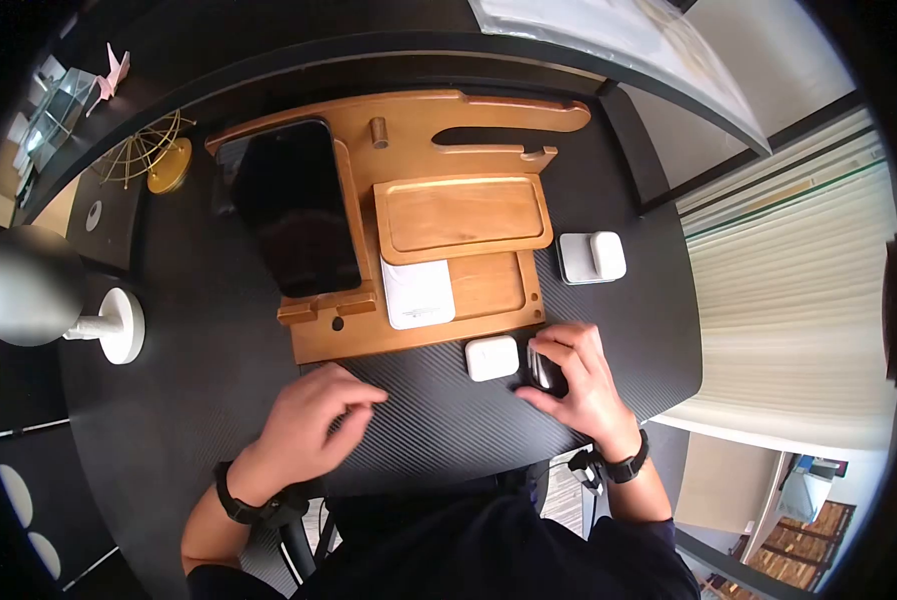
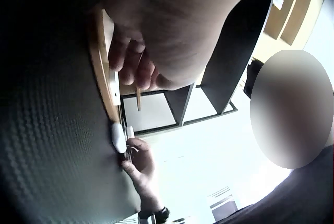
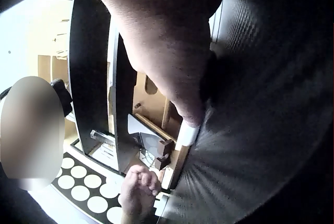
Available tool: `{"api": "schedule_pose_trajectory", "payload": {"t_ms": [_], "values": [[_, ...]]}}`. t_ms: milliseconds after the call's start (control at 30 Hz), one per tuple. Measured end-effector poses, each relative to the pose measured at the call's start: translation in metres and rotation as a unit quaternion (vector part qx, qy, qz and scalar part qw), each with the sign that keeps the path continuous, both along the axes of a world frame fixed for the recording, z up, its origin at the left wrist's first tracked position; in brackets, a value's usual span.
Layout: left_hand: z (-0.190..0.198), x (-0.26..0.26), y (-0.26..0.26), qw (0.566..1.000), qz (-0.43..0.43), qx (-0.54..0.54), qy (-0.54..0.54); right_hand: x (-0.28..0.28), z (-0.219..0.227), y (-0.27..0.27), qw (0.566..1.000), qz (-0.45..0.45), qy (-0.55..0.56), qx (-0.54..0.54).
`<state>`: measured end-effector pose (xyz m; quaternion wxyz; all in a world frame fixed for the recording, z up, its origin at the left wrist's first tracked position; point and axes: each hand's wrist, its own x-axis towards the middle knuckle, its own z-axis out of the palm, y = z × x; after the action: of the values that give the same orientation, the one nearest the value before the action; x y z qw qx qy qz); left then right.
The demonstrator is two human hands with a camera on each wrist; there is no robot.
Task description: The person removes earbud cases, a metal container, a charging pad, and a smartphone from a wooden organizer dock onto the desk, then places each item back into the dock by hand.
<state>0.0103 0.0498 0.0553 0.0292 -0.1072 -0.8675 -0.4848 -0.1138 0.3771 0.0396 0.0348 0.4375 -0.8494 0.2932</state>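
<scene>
My right hand curls its thumb and fingers round a small dark, glossy object at the desk surface; its kind I cannot tell. Just left of it lies a white earbud case, also visible as a white shape in the left wrist view. My left hand hovers over the near side of the desk, fingers loosely bent and holding nothing. Beyond the hands, a wooden desk organizer bears a black tablet or large phone, leaning on its left holder, and a flat white pad.
A white charging stand is right of the organizer on the black textured desk. To the left stands a white-based round lamp, with a gold wire ornament farther back. A raised black shelf spans the rear.
</scene>
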Motion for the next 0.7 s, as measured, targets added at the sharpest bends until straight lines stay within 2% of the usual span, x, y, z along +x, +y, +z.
{"api": "schedule_pose_trajectory", "payload": {"t_ms": [67,167,267,433,533,700], "values": [[-0.002,-0.003,0.009,0.995,-0.053,-0.054,0.063,0.006,0.004,0.008,1.0,0.002,-0.021,0.007],[0.002,-0.009,0.021,0.99,-0.086,-0.076,0.08,0.016,0.004,0.007,0.999,0.029,-0.031,0.001],[0.007,-0.019,0.031,0.984,-0.069,-0.128,0.104,0.028,0.005,-0.007,0.997,0.063,-0.035,0.006],[0.007,-0.038,0.047,0.975,-0.033,-0.204,0.083,0.033,0.002,-0.028,0.997,0.077,0.002,0.026],[-0.005,-0.044,0.05,0.968,-0.021,-0.24,0.077,0.027,0.004,-0.039,0.997,0.071,-0.021,0.004],[-0.005,-0.039,0.057,0.964,-0.021,-0.261,0.057,0.022,0.018,-0.04,0.995,0.07,-0.068,0.034]]}}
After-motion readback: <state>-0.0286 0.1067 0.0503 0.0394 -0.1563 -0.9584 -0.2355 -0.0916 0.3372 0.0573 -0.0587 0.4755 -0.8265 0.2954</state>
